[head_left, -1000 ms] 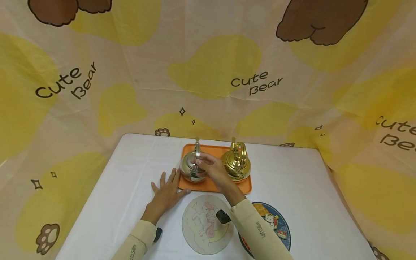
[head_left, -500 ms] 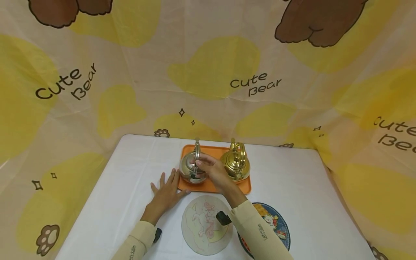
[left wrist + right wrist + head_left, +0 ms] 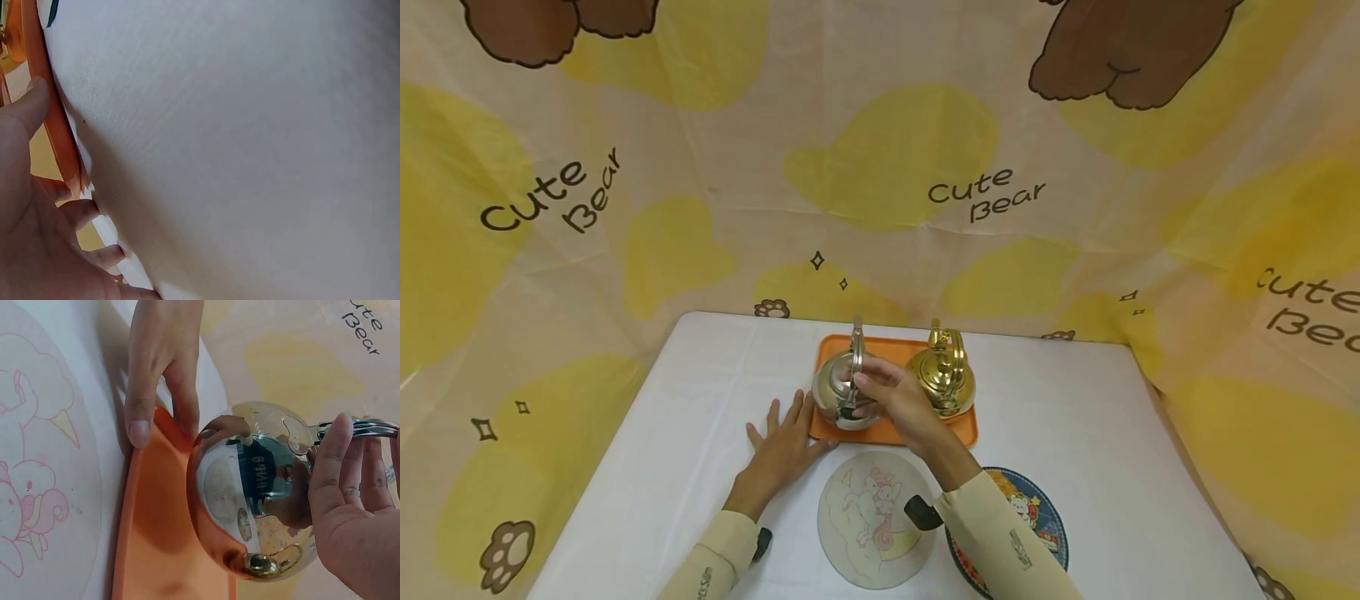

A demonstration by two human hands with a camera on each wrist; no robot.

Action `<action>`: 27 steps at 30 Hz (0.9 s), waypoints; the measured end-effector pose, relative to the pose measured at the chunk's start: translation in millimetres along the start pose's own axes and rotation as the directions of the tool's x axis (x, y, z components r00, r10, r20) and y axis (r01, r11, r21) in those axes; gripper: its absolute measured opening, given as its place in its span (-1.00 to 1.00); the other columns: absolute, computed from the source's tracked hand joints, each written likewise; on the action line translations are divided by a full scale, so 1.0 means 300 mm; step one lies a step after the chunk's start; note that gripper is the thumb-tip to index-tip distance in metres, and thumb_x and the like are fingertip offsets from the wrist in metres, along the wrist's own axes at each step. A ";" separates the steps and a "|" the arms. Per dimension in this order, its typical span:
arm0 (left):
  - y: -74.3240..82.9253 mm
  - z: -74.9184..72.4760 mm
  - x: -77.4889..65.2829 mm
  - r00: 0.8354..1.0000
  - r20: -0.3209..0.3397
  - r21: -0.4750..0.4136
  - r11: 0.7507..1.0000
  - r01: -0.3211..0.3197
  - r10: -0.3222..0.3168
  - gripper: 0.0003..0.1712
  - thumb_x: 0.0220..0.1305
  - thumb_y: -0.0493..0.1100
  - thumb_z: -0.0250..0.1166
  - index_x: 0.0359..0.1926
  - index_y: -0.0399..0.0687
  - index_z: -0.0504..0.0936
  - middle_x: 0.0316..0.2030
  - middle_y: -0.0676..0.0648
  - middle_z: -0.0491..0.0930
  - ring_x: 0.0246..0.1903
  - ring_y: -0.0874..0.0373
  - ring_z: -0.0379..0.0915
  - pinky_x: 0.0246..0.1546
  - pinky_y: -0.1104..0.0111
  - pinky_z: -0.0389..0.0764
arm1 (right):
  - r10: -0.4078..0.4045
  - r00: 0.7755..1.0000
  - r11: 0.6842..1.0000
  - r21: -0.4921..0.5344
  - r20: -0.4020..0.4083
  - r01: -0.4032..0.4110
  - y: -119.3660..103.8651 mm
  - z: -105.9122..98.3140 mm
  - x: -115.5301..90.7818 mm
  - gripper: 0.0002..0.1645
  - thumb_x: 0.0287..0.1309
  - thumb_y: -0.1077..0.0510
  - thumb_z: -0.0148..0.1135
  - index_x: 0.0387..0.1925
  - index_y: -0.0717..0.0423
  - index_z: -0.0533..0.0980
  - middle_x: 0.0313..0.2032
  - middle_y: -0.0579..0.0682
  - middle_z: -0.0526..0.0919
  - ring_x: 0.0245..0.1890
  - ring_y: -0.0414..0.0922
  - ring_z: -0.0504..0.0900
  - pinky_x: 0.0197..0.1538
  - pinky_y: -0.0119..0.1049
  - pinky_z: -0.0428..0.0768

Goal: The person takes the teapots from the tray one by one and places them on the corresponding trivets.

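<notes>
My right hand point(image 3: 898, 398) grips the upright handle of a shiny silver kettle point(image 3: 835, 392) over the left part of an orange tray point(image 3: 891, 432). In the right wrist view the fingers and thumb of that hand curl round the handle point(image 3: 375, 429), and the round kettle body point(image 3: 250, 494) hangs over the tray. Whether its base touches the tray is hard to tell. My left hand point(image 3: 781, 454) lies with spread, straight fingers at the tray's front left corner, its thumb against the front rim. A gold kettle point(image 3: 942, 379) stands on the tray's right part.
A pale round placemat point(image 3: 865, 525) with a pink drawing lies in front of the tray. To its right a dark blue round placemat point(image 3: 1054, 517) is partly under my right sleeve. A yellow printed cloth point(image 3: 880, 158) hangs behind the white table point(image 3: 1060, 400).
The silver kettle has shifted slightly toward me and looks a little larger, moving with my right hand. My left hand stays at the tray corner, and the gold kettle stays in place.
</notes>
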State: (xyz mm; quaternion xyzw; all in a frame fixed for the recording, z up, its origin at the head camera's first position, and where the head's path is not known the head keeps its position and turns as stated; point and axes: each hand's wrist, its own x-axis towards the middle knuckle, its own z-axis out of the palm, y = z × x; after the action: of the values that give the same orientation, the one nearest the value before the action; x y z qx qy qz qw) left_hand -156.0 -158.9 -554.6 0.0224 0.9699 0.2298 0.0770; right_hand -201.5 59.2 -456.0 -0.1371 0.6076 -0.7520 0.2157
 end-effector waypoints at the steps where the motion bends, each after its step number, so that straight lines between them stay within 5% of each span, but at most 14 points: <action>1: 0.000 0.000 0.000 1.000 -0.001 0.002 1.000 -0.001 0.001 0.16 0.42 0.39 0.27 0.71 -0.13 -0.02 0.67 -0.32 -0.02 0.58 -0.62 -0.27 0.26 -0.73 -0.27 | -0.002 1.000 1.000 -0.003 0.003 0.002 -0.002 0.001 -0.005 -0.49 0.57 0.23 0.15 0.42 0.35 0.44 0.11 0.02 0.77 -0.03 -0.15 0.70 -0.09 -0.27 0.74; 27: -0.001 0.005 0.001 1.000 -0.012 0.015 1.000 0.004 -0.004 0.05 0.48 0.27 0.26 0.70 -0.15 0.03 0.67 -0.30 0.01 0.60 -0.57 -0.24 0.28 -0.71 -0.26 | -0.005 1.000 1.000 -0.027 0.010 0.005 -0.002 -0.016 -0.134 -0.50 0.53 0.20 0.21 0.36 0.37 0.47 0.11 0.10 0.75 -0.06 -0.13 0.73 -0.10 -0.26 0.76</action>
State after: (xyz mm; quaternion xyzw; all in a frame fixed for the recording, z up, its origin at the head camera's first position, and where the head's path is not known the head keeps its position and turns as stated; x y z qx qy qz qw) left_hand -156.0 -158.4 -556.1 0.0196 0.9721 0.2227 0.0713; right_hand -169.0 83.1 -454.4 -0.1453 0.6163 -0.7436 0.2150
